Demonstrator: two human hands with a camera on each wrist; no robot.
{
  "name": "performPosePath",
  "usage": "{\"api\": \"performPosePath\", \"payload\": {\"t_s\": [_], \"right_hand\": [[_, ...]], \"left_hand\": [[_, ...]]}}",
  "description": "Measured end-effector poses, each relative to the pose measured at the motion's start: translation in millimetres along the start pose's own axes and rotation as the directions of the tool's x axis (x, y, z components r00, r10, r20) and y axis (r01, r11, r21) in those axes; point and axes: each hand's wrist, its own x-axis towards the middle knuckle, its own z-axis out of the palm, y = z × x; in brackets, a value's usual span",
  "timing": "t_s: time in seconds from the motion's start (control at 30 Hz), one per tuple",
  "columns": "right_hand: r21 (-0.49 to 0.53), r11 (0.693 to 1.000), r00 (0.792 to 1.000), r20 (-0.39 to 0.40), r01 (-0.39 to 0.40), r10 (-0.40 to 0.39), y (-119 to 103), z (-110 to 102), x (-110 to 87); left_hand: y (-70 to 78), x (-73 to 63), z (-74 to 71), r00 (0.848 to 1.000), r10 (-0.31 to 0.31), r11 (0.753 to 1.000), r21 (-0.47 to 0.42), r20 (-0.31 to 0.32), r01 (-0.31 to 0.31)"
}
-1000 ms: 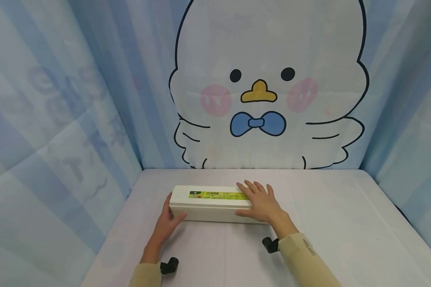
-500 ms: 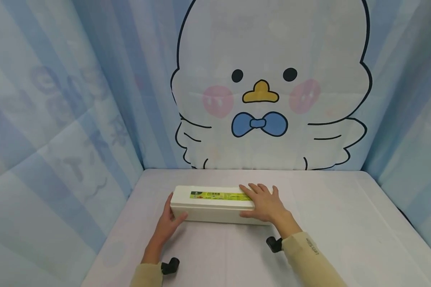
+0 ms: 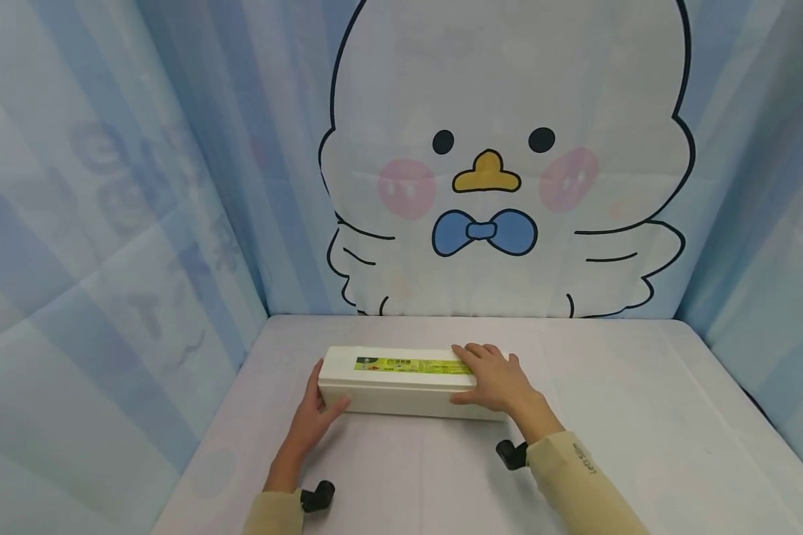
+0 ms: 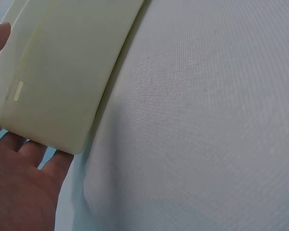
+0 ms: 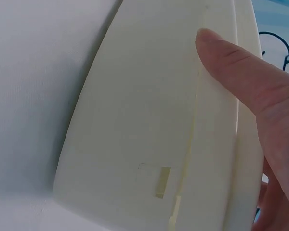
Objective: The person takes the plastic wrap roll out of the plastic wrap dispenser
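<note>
A long cream plastic box (image 3: 401, 401) with a yellow-green label (image 3: 401, 365) on its lid lies crosswise on the table. My left hand (image 3: 308, 420) holds its left end, thumb on the front face and fingers around the end. In the left wrist view, the fingers (image 4: 58, 166) reach along the box's end face. My right hand (image 3: 498, 383) grips the right part from above, its fingers across the lid and its thumb on the front. The right wrist view shows that thumb (image 5: 231, 60) pressed near the lid seam. The right fingertips are hidden there.
The table (image 3: 609, 431) has a pale cloth cover. A curtain (image 3: 482, 282) with a cartoon bird stands behind it, and blue-striped curtains hang at both sides. A black wrist mount (image 3: 317, 496) sticks out from each sleeve.
My right hand has shifted slightly to the right along the box, and its fingers are drawn closer together. The left hand keeps its place at the left end.
</note>
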Motion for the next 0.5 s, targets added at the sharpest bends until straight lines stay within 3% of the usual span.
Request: {"api": "performPosePath", "payload": {"t_s": [0.5], "right_hand": [[-0.001, 1.0, 0.997, -0.079, 0.01, -0.01, 3.2, 2.6, 3.0]], "left_hand": [[-1.6, 0.5, -1.9, 1.0, -0.006, 1.0, -0.017, 0.016, 0.006]]}}
